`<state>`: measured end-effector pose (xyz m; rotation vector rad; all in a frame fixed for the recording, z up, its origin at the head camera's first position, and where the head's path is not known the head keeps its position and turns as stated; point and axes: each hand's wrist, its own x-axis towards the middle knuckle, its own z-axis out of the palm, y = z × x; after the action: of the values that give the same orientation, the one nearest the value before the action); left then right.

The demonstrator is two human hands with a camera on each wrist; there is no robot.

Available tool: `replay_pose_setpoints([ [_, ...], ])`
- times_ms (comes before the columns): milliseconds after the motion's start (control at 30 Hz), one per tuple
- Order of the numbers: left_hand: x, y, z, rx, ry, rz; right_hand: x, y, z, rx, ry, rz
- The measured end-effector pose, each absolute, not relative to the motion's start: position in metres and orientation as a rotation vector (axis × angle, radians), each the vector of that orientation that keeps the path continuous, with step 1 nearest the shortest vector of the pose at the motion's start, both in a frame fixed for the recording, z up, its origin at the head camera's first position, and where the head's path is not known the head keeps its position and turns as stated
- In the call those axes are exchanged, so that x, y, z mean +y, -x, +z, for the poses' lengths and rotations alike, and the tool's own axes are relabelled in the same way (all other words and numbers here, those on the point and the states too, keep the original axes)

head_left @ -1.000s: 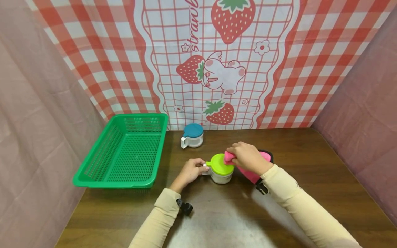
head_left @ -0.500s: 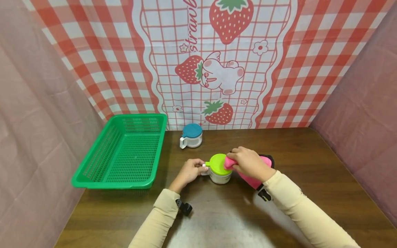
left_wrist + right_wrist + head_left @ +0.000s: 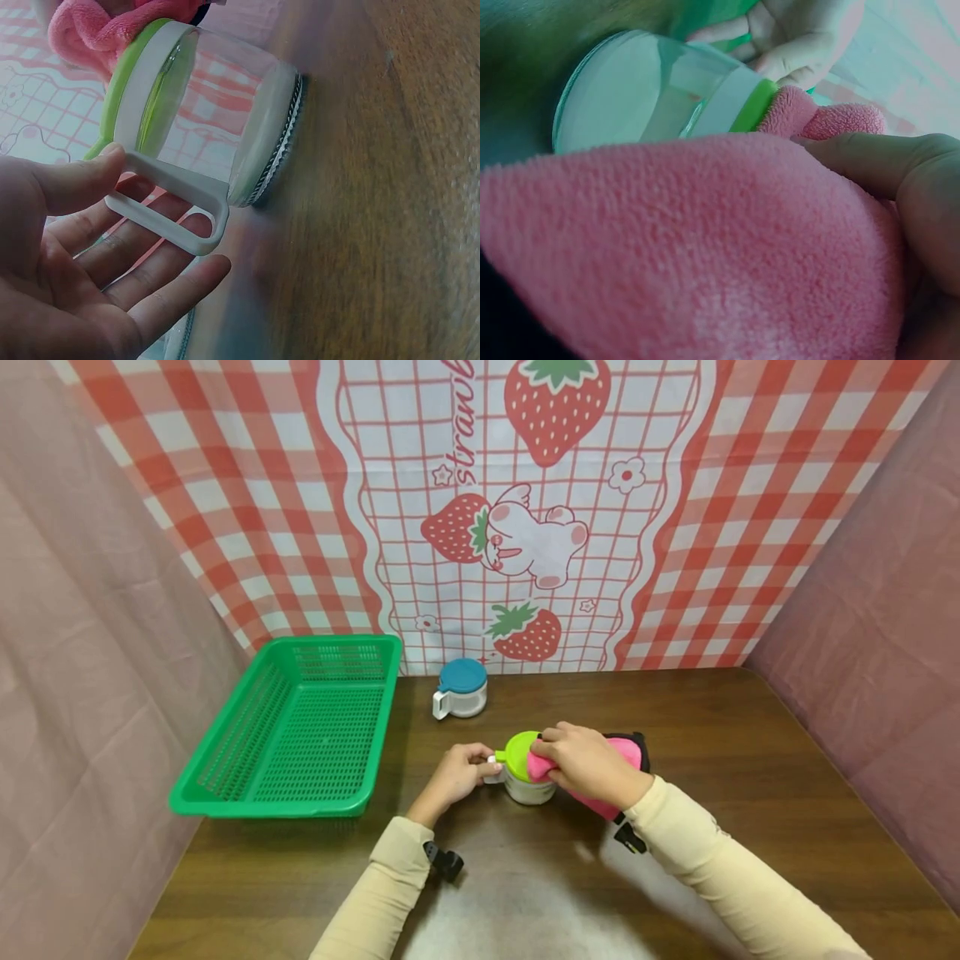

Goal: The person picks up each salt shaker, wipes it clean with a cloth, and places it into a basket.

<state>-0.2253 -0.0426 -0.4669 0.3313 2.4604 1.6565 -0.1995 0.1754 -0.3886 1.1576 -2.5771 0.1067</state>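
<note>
A clear jar (image 3: 527, 791) with a lime-green lid (image 3: 517, 758) and a white side handle (image 3: 169, 202) stands upright on the wooden table. My left hand (image 3: 457, 777) holds that handle, thumb on top and fingers behind it, as the left wrist view shows. With my right hand (image 3: 590, 762) I grip a bunched pink cloth (image 3: 697, 240) and press its folded end onto the right part of the lid. The rest of the cloth, edged in dark trim, hangs down beneath the right hand. The right fingertips are mostly hidden by the cloth.
A second jar (image 3: 463, 690) with a blue lid and white handle stands behind, near the back edge of the table (image 3: 712, 727). On the left is a green mesh basket (image 3: 386, 727). Checked strawberry fabric (image 3: 675, 610) hangs behind the table, pink curtains at both sides.
My right hand has slid the cloth leftward across the green lid, covering more of it. The left hand keeps its hold on the handle, and the jar stays in place.
</note>
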Motion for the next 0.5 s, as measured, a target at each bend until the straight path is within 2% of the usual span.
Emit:
replay_pose_setpoints([
  [500,-0.046,0.229,-0.466,2.500,-0.416,1.601,0.148,0.208,-0.386,-2.590,-1.203,0.069],
])
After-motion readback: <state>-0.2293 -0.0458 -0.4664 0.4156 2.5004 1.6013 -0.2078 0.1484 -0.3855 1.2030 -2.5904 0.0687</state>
